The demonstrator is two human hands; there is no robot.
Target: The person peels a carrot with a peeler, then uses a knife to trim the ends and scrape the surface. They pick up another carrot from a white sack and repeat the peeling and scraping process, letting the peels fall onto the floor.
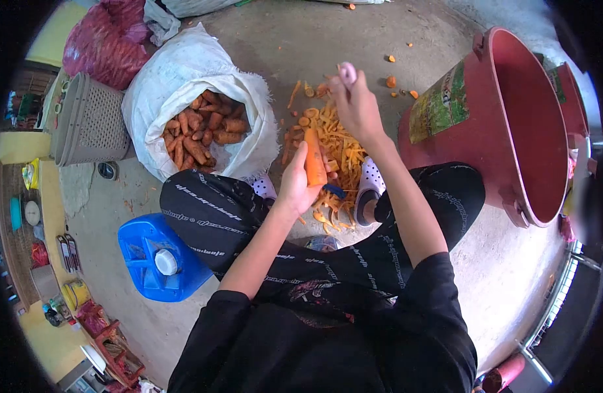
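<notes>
An orange carrot (315,162) with a smooth, bright surface is in my left hand (300,182), its length pointing away from me. My right hand (358,108) is raised beyond and to the right of the carrot, apart from it. Its fingers are closed around a small pinkish-white tool (347,73), blurred, so its shape is unclear. Below both hands, a heap of orange peelings (337,134) lies on the floor between my feet. A white sack (177,75) at the left stands open, with many unpeeled carrots (206,128) inside.
A large red bin (422,141) leans at the right. A blue jerrycan (154,259) is beside my left knee. Grey baskets (95,124) and a red mesh sack (108,46) stand at the far left. Carrot pieces (391,82) lie scattered on the floor.
</notes>
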